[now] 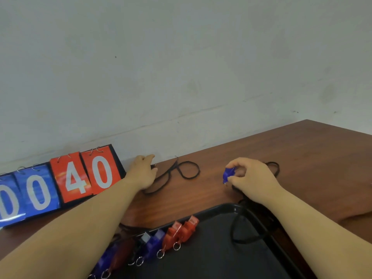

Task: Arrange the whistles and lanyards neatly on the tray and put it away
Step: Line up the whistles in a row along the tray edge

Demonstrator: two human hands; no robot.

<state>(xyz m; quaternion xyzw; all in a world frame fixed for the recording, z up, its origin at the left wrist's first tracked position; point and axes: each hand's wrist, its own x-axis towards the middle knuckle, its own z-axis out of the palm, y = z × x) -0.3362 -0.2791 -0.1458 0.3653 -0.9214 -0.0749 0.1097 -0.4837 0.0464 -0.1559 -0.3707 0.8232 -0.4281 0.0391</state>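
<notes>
Head view. Right hand (251, 178) near the middle of the brown wooden table (302, 158), fingers curled, pinching a small blue plastic whistle (228, 174) at the fingertips, just past the far rim of the flat black plastic tray (201, 262).

Left hand (144, 174) at the far edge of the table by the wall, fingers curled round one end of a thin black cord lanyard (189, 170), looped on the wood between both hands.

Along the tray's left rim, a tidy row: two red plastic whistles (188, 228), then a purple-blue plastic whistle (155, 241), each with a small metal ring.

Another black cord (231, 228) draped over the tray's right rim.

Toward the table's far left corner, a flip scoreboard with blue and red number cards (60, 188).
</notes>
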